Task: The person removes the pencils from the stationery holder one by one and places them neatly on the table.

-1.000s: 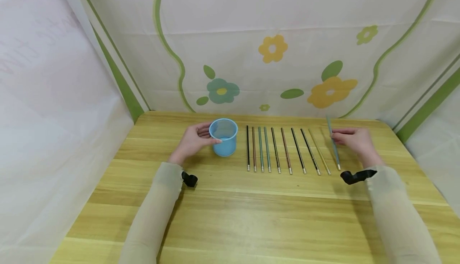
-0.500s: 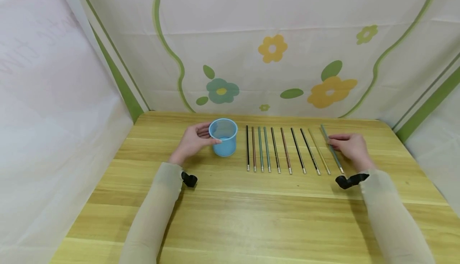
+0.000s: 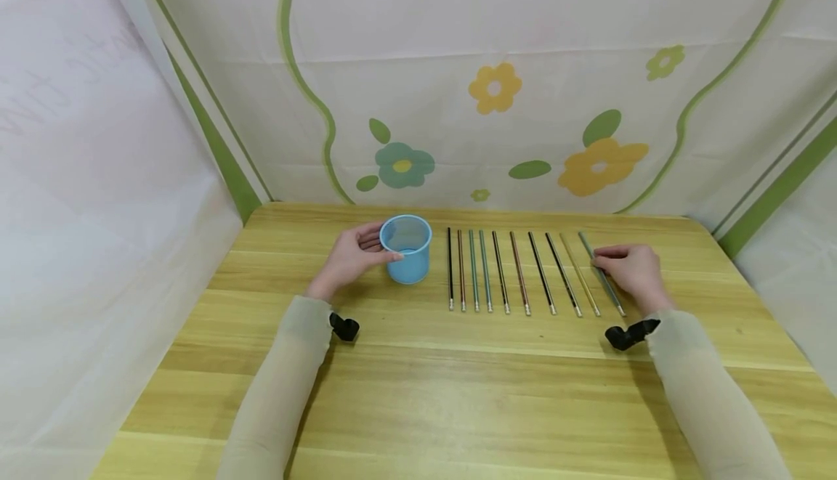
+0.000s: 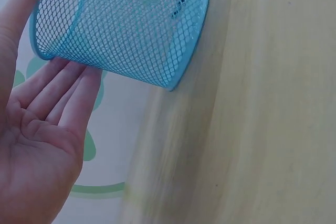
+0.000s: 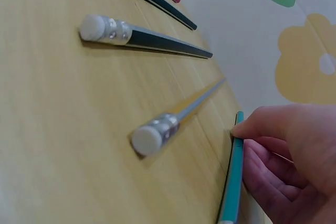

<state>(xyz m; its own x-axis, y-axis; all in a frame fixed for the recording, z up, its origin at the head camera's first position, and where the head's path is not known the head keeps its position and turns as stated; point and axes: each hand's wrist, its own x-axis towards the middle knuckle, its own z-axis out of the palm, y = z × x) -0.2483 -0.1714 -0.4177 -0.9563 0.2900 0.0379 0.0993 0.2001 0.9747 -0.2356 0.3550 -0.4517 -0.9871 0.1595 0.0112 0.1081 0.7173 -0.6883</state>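
My left hand (image 3: pixel 349 258) holds a light blue mesh pencil cup (image 4: pixel 126 30) by its left side, thumb at the front and fingers behind. The cup stands upright on the wooden table. At the right end of a row of pencils, my right hand (image 3: pixel 633 273) pinches a teal pencil (image 5: pixel 234 182) between thumb and fingers. This pencil lies along the tabletop, slightly slanted, its white eraser end toward me. Just left of it is a yellow pencil (image 3: pixel 580 277), then a black pencil (image 5: pixel 157 42) with a white eraser.
Between the cup and the yellow pencil lie several more pencils, among them a black one (image 3: pixel 450 269), a teal one (image 3: pixel 485 269) and a reddish-brown one (image 3: pixel 520 273), erasers facing me. A white flowered cloth (image 3: pixel 445 102) hangs behind the wooden table (image 3: pixel 458 393).
My right hand has moved left and lowered the teal pencil from a raised tilt onto the table beside the yellow one. The left hand and the cup have stayed put.
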